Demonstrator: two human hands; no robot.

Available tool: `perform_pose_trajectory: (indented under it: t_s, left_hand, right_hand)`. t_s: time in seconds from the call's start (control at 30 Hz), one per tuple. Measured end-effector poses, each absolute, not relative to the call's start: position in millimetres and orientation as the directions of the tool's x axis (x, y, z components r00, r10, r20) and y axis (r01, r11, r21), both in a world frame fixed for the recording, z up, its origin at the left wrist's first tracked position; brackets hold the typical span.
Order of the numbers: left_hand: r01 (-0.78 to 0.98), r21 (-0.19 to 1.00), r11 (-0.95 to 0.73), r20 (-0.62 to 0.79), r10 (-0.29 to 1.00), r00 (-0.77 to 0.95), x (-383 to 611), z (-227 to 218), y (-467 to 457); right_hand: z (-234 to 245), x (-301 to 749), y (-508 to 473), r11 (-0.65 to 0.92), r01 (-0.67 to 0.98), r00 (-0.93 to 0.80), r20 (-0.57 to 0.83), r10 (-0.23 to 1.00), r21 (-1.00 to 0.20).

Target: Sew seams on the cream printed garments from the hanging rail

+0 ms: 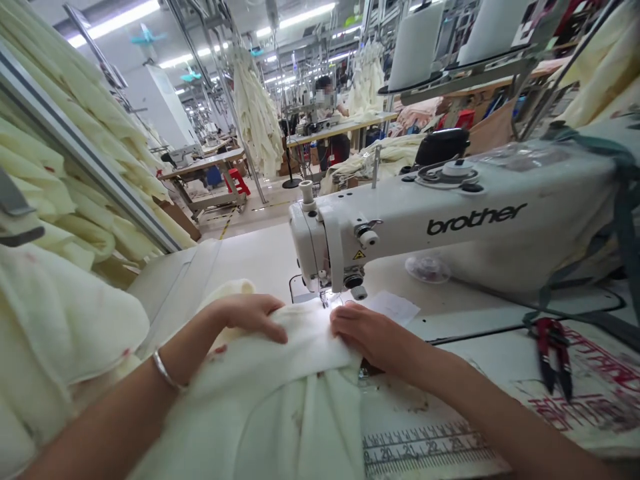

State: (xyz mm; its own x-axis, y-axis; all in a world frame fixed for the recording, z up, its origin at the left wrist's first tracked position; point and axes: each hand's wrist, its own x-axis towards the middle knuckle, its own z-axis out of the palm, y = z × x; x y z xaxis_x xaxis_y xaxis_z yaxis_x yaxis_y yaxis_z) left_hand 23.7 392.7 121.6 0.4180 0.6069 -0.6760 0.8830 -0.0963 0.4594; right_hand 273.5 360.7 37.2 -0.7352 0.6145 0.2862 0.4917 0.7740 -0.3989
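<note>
A cream-coloured cloth piece [300,360] with a folded band lies over the front of the sewing machine bed, its upper edge at the lit needle area [325,300]. My left hand [253,315] holds the cloth left of the needle, thumb on top and some fingers hidden by folds. Close to the needle on the right, my right hand [367,330] has its fingers curled and pinched on the cloth's edge. The white brother sewing machine [400,227] stands just beyond both hands.
Red-handled thread snips [553,353] and a printed ruler strip [425,447] lie to the right. A clear bobbin-like disc [427,268] sits behind the needle. Cream garments [60,167] hang at left. Thread cones [415,47] stand above. A person [325,93] sits at a machine farther back.
</note>
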Motion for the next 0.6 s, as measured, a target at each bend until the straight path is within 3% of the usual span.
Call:
perform_pose_trajectory:
  t_s: [0.13, 0.23, 0.33, 0.43, 0.6]
  left_hand:
    - [0.942, 0.326, -0.077, -0.643, 0.713, 0.281, 21, 122, 416]
    - [0.981, 0.168, -0.099, -0.434, 0.886, 0.164, 34, 118, 422]
    - [0.989, 0.082, -0.12, -0.199, 0.971, 0.134, 58, 113, 404]
    - [0.976, 0.113, -0.185, -0.073, 0.978, 0.193, 81, 104, 377]
    - [0.942, 0.263, -0.209, -0.008, 0.976, 0.219, 88, 76, 369]
  right_hand:
    - [42, 276, 361, 0.788, 0.488, -0.743, 0.295, 0.601, -0.375]
    - [35, 264, 350, 0.775, 0.528, -0.71, 0.319, 0.627, -0.347]
    - [24, 249, 335, 0.732, 0.596, -0.643, 0.351, 0.681, -0.33]
    - [18, 243, 328, 0.697, 0.626, -0.586, 0.378, 0.717, -0.351]
    - [28, 256, 336, 0.711, 0.547, -0.62, 0.357, 0.699, -0.443]
